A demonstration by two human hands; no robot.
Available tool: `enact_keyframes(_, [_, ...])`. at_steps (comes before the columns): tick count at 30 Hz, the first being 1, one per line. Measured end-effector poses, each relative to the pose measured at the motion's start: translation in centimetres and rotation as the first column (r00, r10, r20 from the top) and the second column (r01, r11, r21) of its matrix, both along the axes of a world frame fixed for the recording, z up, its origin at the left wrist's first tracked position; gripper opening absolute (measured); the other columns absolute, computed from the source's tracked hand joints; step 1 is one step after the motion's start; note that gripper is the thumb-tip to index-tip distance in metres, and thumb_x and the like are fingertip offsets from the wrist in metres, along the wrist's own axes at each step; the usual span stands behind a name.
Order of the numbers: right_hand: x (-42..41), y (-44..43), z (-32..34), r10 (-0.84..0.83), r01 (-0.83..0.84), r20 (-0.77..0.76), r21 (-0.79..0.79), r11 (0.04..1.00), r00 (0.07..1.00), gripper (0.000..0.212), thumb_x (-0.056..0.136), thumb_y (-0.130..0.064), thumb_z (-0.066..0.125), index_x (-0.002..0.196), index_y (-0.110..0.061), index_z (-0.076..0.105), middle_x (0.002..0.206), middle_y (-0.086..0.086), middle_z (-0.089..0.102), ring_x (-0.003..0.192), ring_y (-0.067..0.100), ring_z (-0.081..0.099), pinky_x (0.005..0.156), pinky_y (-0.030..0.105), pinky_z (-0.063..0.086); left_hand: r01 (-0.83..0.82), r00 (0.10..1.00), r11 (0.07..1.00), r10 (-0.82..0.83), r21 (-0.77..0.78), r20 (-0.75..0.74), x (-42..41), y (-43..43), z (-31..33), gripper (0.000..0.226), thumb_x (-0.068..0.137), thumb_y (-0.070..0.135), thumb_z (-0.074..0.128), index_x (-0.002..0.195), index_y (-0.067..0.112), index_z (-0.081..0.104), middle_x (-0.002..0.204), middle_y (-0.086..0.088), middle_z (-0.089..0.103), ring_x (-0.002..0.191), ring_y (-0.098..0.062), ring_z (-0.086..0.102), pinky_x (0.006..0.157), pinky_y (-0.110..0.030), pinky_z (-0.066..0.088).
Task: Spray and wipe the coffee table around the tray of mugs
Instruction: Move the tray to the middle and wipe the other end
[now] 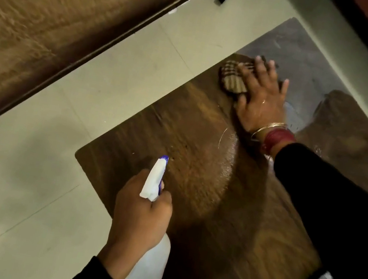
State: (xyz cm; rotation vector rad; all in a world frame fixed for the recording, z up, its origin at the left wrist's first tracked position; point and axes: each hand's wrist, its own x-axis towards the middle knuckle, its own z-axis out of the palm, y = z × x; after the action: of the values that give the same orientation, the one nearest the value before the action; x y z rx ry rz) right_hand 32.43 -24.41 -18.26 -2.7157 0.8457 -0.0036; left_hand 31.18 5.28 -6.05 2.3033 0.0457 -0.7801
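Wiping step: right hand (262, 99) presses flat on the cloth (234, 79) across the wet tabletop (198, 166); left hand (141, 210) clamps the spray bottle (148, 268); next, likely sweep remaining wet patches.

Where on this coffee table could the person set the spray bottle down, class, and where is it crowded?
Free: the bare wood between the left hand holding the spray bottle and the right hand, bordered by the table's left edge; part looks wet. Crowded: the far end, where the right hand presses the striped cloth, and the right side under the black sleeve.
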Motion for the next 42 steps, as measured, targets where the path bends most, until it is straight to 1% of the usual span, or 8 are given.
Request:
enact_keyframes(4, [-0.2,-1.3,0.1,-0.153,0.153,-0.006,0.001,0.988,0.988,0.067,0.095,-0.029,0.052,0.159,-0.035,0.032,0.173,0.002,0.014,0.159,0.032,0.005,0.123,0.066,0.004,0.084,0.996,0.996,-0.084,0.006,0.011,-0.1,-1.0,0.2,0.031,0.088,0.013,0.072,0.1,0.029,0.049,0.079,0.025,0.048,0.07,-0.003,0.055,0.061,-0.005,0.035])
enact_keyframes(9, [-7.5,3.1,0.0,0.233,-0.234,-0.033,-0.025,0.972,0.972,0.072,0.091,-0.034,0.053,0.159,-0.036,0.032,0.172,0.001,0.018,0.159,0.031,0.011,0.121,0.066,0.016,0.202,0.977,0.979,-0.203,-0.018,-0.066,-0.5,-2.9,0.2,0.041,0.089,0.018,0.068,0.129,0.02,0.06,0.11,0.008,0.064,0.092,-0.008,0.06,0.081,-0.014,0.047])
enact_keyframes(18, [-8.0,-5.2,-0.1,-0.48,0.48,-0.016,0.019,0.877,0.877,0.07,0.091,-0.031,0.047,0.159,-0.037,0.03,0.172,0.002,0.014,0.159,0.032,0.004,0.119,0.075,0.008,0.365,0.924,0.931,-0.361,0.008,-0.128,-1.4,-6.8,1.1,0.063,0.086,0.034,0.066,0.146,0.022,0.047,0.14,0.001,0.057,0.124,-0.021,0.056,0.102,-0.042,0.053])
enact_keyframes(23, [-11.5,1.1,0.1,-0.15,0.15,-0.026,-0.01,0.989,0.988,0.073,0.091,-0.031,0.05,0.16,-0.038,0.029,0.172,0.001,0.013,0.159,0.031,0.007,0.118,0.07,0.011,0.415,0.904,0.91,-0.412,0.002,-0.112,-1.8,-8.6,1.0,0.049,0.085,0.029,0.062,0.133,0.018,0.057,0.119,-0.001,0.064,0.111,-0.02,0.06,0.095,-0.036,0.052])
enact_keyframes(27, [-14.5,-1.5,-0.4,-0.406,0.406,-0.041,-0.021,0.914,0.913,0.073,0.091,-0.028,0.051,0.16,-0.036,0.028,0.172,0.004,0.014,0.159,0.032,0.005,0.116,0.077,0.014,0.441,0.895,0.897,-0.437,0.035,-0.095,-1.9,-9.4,0.7,0.054,0.09,0.027,0.067,0.14,0.021,0.05,0.127,0.003,0.059,0.116,-0.018,0.057,0.089,-0.027,0.048])
enact_keyframes(31, [-10.4,-6.7,-0.5,-0.553,0.554,-0.027,0.029,0.832,0.832,0.071,0.093,-0.032,0.047,0.16,-0.038,0.027,0.172,0.004,0.013,0.159,0.032,0.002,0.119,0.075,0.008,0.435,0.901,0.9,-0.434,0.026,-0.029,-1.7,-9.8,0.5,0.022,0.087,0.021,0.07,0.101,0.026,0.053,0.079,0.018,0.047,0.086,-0.012,0.06,0.073,-0.022,0.049])
enact_keyframes(39, [-9.2,-2.1,-0.4,-0.208,0.208,-0.014,0.002,0.978,0.978,0.071,0.093,-0.033,0.049,0.16,-0.04,0.027,0.172,0.001,0.013,0.159,0.031,0.005,0.12,0.069,0.009,0.445,0.896,0.896,-0.445,0.013,0.003,-1.8,-10.8,-0.1,0.027,0.086,0.018,0.071,0.091,0.028,0.046,0.078,0.012,0.052,0.073,-0.009,0.058,0.065,-0.019,0.05])
enact_keyframes(42, [-9.0,-3.8,-0.5,-0.356,0.355,-0.032,-0.023,0.934,0.934,0.071,0.092,-0.033,0.047,0.16,-0.037,0.027,0.171,0.005,0.016,0.159,0.032,0.006,0.12,0.072,0.013,0.474,0.878,0.88,-0.474,0.022,0.061,-1.5,-10.9,-0.3,0.028,0.085,0.02,0.073,0.091,0.026,0.047,0.078,0.015,0.05,0.074,-0.01,0.057,0.065,-0.018,0.048])
